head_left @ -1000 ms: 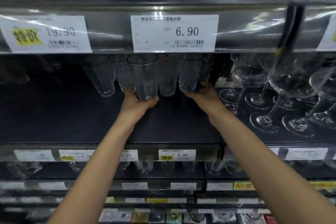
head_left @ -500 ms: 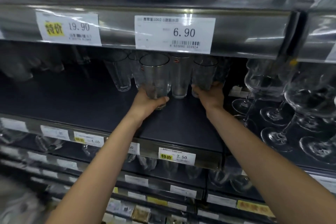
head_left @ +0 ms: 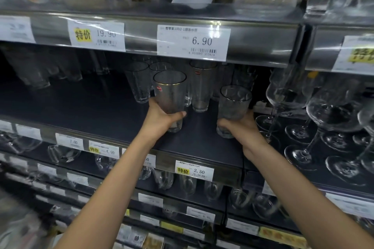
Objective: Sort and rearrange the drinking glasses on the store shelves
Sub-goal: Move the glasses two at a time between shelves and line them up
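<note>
Left hand point(head_left: 162, 119) clamped low on a gold-rimmed tumbler point(head_left: 169, 91), right hand point(head_left: 242, 129) wrapped round a second tumbler point(head_left: 233, 103), both upright over the dark shelf point(head_left: 101, 111), the remaining glasses point(head_left: 200, 87) just behind, nearer the left.

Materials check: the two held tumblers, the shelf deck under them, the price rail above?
Left tumbler: clear textured glass by its see-through wall, with a thin gold-toned rim. Right tumbler: same look, but the rim line is darker. Shelf deck: dark, matte, little glare; painted metal or a liner, unclear. Price rail: glossy silver with streaky reflections, likely metal behind clear plastic.
</note>
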Demonstrator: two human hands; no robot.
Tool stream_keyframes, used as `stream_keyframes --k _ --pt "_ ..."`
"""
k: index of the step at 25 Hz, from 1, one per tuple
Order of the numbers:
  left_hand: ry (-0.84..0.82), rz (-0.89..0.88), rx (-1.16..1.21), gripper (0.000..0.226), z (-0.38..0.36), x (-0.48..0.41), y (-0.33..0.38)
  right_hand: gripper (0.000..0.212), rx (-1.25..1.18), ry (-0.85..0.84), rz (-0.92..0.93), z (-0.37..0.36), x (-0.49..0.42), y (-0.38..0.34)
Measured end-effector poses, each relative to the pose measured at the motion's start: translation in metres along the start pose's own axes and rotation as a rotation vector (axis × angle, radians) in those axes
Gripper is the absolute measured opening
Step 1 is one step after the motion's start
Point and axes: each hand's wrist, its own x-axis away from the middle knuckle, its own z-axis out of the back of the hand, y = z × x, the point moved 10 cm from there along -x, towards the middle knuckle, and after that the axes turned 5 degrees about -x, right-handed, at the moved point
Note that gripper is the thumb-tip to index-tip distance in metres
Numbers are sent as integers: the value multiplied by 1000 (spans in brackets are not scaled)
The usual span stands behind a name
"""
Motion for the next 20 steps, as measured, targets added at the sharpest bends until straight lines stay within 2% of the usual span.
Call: stream_keyframes --k 2,4,8,10,13,17,20 --pt "36 -6 22 79 4 15 1 18 -52 -49 11 -1 17 -3" --pt "49 -31 54 77 9 32 4 34 -145 -54 -21 3 30 -5" --pt "137 -95 180 69 36 73 20 61 -335 -260 -70 -29 60 -21" --pt "203 -93 287 67 56 96 20 71 -394 -299 -85 -49 75 -27" --pt "256 -27 370 79 90 128 6 68 -452 -374 -122 -89 98 -25" --pt "357 24 400 69 154 168 -10 68 -471 -518 -160 -160 125 -18" --pt "438 19 421 70 206 195 -23 68 -500 -630 -197 -221 146 -19"
